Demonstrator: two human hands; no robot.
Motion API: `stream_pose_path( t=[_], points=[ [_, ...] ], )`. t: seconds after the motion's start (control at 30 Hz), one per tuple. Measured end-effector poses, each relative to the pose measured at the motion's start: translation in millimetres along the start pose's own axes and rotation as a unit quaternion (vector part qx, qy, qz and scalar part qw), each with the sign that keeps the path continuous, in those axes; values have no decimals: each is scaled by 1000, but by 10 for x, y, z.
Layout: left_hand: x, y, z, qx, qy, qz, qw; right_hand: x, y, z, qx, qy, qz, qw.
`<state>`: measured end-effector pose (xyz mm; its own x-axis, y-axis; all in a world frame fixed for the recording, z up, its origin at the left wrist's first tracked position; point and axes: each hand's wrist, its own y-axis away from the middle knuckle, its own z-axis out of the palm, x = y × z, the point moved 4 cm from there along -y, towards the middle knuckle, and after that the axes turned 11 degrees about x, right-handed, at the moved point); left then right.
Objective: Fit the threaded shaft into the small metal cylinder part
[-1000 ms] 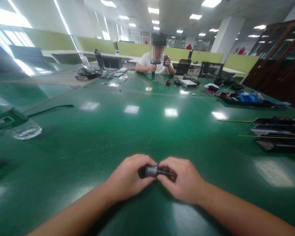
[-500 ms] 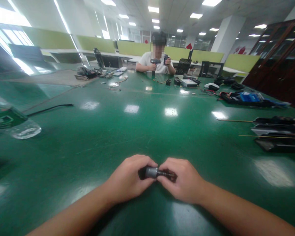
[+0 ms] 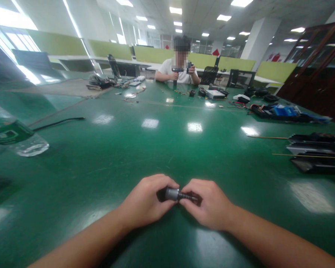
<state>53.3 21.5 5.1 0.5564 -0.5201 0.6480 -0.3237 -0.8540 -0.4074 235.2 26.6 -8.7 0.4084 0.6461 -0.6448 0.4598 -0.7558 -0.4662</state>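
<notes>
Close to the near side of the green table (image 3: 145,156), my left hand (image 3: 146,201) is closed around a small grey metal cylinder (image 3: 172,194) with a dark end toward the palm. From its right end runs a dark ribbed shaft (image 3: 186,196) with a lighter thin tip. My right hand (image 3: 212,204) pinches that shaft between thumb and forefinger, so the two hands nearly meet. The exact kind of the part cannot be made out, and its left end is hidden in my left palm.
A clear bottle with a green label (image 3: 8,130) lies at the left, near a black cable (image 3: 60,123). Black trays with thin rods (image 3: 318,163) are at the right. Across the table a person (image 3: 167,69) holds a power drill (image 3: 178,70) among scattered parts.
The view has shifted very slightly. Both hands keep their grip on the part, with hardly any movement.
</notes>
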Motion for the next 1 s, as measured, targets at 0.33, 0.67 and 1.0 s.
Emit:
stream_pose_path(
  t=[0.33, 0.67, 1.0],
  points=[
    [-32, 1, -6, 15, -2, 2, 1000, 27, -9, 10, 1, 0, 5, 1000],
    [-61, 5, -17, 22, -4, 7, 1000, 30, -12, -3, 2, 11, 23, 1000],
    [-107, -7, -53, 26, -19, 1, 999, 60, -9, -2, 24, 31, 41, 998]
  ],
)
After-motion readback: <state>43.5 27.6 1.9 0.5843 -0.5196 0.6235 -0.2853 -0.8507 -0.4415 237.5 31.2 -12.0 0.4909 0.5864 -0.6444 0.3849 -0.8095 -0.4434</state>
